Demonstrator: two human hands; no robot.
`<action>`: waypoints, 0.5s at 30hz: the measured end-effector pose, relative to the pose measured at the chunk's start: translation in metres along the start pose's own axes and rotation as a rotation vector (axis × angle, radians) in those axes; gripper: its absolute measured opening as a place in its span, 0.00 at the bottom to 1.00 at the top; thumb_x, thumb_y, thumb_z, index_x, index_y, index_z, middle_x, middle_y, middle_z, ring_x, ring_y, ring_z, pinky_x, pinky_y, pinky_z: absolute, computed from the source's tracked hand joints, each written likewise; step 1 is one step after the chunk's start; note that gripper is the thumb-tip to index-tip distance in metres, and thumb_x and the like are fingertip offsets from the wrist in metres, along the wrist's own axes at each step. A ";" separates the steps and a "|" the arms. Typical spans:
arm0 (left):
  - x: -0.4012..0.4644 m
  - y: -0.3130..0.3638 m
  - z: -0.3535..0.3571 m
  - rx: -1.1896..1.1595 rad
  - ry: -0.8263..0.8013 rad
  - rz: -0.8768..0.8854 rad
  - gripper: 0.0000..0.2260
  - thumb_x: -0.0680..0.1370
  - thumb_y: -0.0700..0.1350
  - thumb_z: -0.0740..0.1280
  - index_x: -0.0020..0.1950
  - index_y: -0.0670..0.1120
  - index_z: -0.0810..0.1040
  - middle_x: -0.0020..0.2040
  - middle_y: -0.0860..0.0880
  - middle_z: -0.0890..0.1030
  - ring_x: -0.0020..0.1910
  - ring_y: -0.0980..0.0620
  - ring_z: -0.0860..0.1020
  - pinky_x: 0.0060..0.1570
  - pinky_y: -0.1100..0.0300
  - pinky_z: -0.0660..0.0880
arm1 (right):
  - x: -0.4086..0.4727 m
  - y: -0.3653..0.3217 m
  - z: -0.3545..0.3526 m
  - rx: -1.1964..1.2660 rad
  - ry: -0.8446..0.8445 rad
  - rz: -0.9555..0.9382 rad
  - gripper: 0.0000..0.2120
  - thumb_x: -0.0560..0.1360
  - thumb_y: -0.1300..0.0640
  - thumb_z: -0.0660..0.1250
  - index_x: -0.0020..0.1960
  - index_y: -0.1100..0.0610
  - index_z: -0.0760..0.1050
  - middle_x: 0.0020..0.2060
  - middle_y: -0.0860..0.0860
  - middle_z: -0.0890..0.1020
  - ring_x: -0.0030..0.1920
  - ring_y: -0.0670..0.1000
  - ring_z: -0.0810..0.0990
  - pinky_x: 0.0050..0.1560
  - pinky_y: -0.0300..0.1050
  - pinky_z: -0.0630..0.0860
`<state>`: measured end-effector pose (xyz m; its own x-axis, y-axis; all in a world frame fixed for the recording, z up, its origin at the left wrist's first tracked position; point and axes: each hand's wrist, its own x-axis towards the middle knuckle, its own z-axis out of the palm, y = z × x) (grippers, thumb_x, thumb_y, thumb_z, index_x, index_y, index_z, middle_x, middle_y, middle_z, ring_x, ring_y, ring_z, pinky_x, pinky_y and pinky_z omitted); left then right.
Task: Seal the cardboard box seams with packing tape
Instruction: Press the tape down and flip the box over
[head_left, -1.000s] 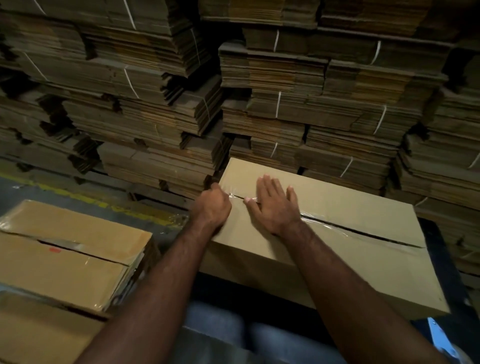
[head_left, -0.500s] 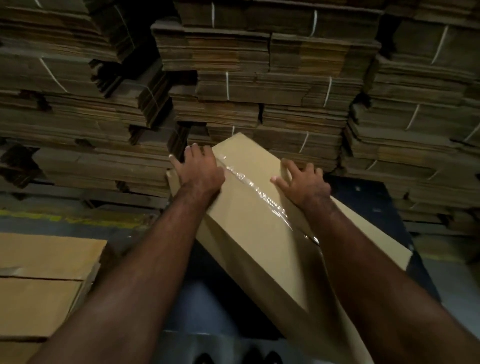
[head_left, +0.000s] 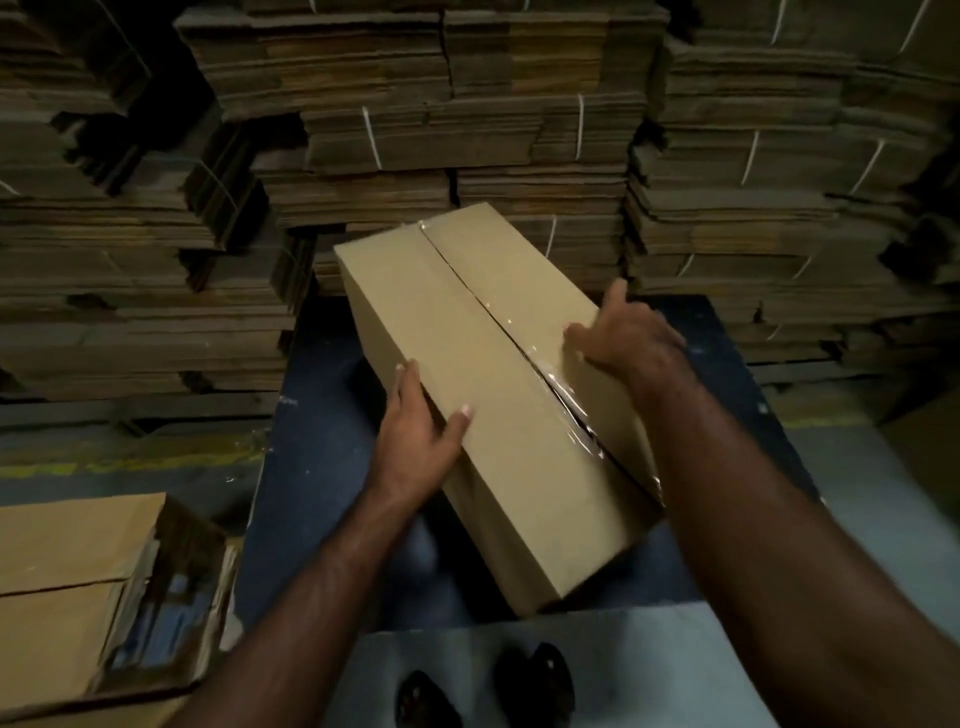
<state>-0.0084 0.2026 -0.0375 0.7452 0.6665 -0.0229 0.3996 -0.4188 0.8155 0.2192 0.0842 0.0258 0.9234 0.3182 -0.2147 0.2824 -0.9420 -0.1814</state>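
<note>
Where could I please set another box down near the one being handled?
Bare dark mat lies between the box and the taped boxes at lower left. Behind, the flat cardboard stacks crowd the box's far end.

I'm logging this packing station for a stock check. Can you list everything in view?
box: one, tan, centre, tilted over the dark blue mat, held by both hands
tape: one clear strip, along the box's top seam, wrinkled near the right hand
mat: one, dark blue, under the box
second box: one, tan, lower left, its side torn
flat cardboard stacks: many, brown, tied in white string, behind
shoes: two, dark, bottom centre
left hand: on the box's left edge
right hand: on the box's right side
</note>
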 end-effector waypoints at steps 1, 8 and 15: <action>0.009 -0.002 -0.002 0.017 -0.035 0.023 0.38 0.77 0.56 0.68 0.79 0.39 0.55 0.78 0.39 0.61 0.77 0.43 0.61 0.74 0.51 0.60 | -0.006 0.008 0.001 0.005 -0.006 0.023 0.38 0.75 0.39 0.64 0.77 0.52 0.52 0.71 0.60 0.68 0.68 0.64 0.69 0.62 0.65 0.67; 0.087 0.025 -0.027 0.453 -0.084 0.091 0.23 0.79 0.58 0.64 0.67 0.45 0.71 0.63 0.41 0.77 0.60 0.38 0.75 0.56 0.45 0.75 | -0.041 0.040 0.010 0.171 -0.031 -0.075 0.29 0.73 0.42 0.67 0.70 0.49 0.64 0.67 0.56 0.68 0.64 0.60 0.71 0.61 0.63 0.72; -0.001 0.020 0.017 0.404 -0.089 -0.018 0.37 0.80 0.62 0.59 0.81 0.47 0.47 0.81 0.40 0.47 0.74 0.33 0.62 0.69 0.46 0.64 | -0.100 0.071 0.042 0.264 0.078 -0.025 0.30 0.78 0.36 0.57 0.77 0.41 0.54 0.67 0.57 0.71 0.64 0.62 0.73 0.59 0.57 0.72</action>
<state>0.0083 0.1833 -0.0313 0.7722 0.6276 -0.0992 0.5772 -0.6276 0.5224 0.1356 -0.0102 -0.0058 0.9370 0.3224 -0.1345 0.2374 -0.8701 -0.4320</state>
